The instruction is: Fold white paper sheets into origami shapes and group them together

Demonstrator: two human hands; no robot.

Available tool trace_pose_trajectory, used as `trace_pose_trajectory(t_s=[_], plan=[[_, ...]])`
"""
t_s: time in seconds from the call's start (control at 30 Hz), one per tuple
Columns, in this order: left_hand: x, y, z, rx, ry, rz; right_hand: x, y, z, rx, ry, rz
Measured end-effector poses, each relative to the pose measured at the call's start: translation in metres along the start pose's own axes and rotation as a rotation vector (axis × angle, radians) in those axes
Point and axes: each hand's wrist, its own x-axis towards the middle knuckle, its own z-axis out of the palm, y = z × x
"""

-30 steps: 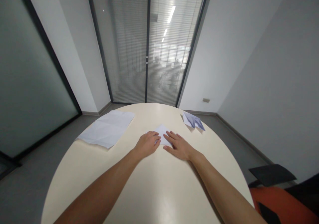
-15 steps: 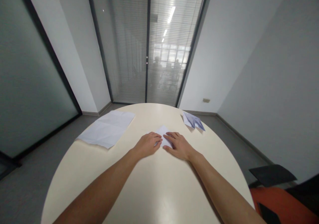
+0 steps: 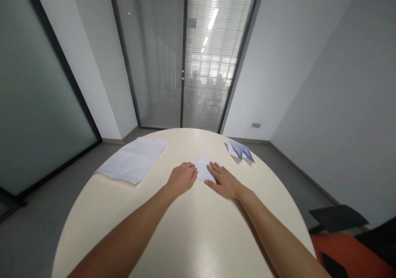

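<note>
A small folded piece of white paper (image 3: 202,170), coming to a point at its far side, lies flat on the round table between my hands. My left hand (image 3: 182,176) is at its left corner, fingers curled together and closed on the paper's edge; the fingertips are partly hidden. On the right part of the paper rests my right hand (image 3: 225,180), open, with its fingers stretched out and the thumb apart near the front edge.
A large creased white sheet (image 3: 133,159) lies at the table's left edge. Toward the far right sits a folded paper piece with a bluish side (image 3: 241,150). The cream table (image 3: 198,228) has an orange and black chair (image 3: 343,245) at its right.
My hands have moved apart, the left slightly left and the right slightly right, uncovering more of the folded paper. The other papers have stayed in place.
</note>
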Motion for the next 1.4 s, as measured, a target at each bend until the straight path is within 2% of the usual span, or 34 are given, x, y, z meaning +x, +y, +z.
trace_pose_trajectory(t_s=[0.17, 0.27, 0.33, 0.4, 0.5, 0.57, 0.8, 1.0, 1.23, 1.4], plan=[[0.002, -0.001, 0.001, 0.075, 0.010, -0.115, 0.000, 0.001, 0.001, 0.004, 0.003, -0.003], [0.002, 0.000, 0.000, 0.140, 0.026, -0.135, 0.000, 0.001, 0.001, 0.006, 0.007, -0.005], [0.001, 0.002, -0.001, 0.139, 0.042, -0.090, 0.000, 0.001, 0.001, 0.008, 0.014, -0.008], [0.001, 0.004, -0.002, 0.085, 0.037, 0.015, 0.000, 0.000, 0.001, 0.008, 0.017, -0.008], [-0.001, 0.006, -0.002, -0.019, -0.014, 0.198, 0.001, -0.001, 0.000, 0.003, 0.009, -0.005], [-0.002, 0.007, -0.002, -0.049, -0.035, 0.239, 0.001, -0.002, -0.001, 0.004, 0.011, -0.007], [-0.001, 0.008, -0.003, 0.019, -0.022, 0.119, -0.001, -0.006, -0.006, 0.017, 0.008, -0.027], [0.001, 0.008, -0.004, 0.074, 0.017, 0.029, -0.003, -0.014, -0.018, 0.060, 0.015, -0.136], [0.000, 0.004, 0.000, 0.094, 0.016, 0.052, -0.001, -0.021, -0.025, 0.109, 0.079, -0.276], [-0.001, 0.002, 0.002, 0.038, -0.021, 0.087, 0.002, -0.018, -0.018, 0.182, 0.132, -0.255]])
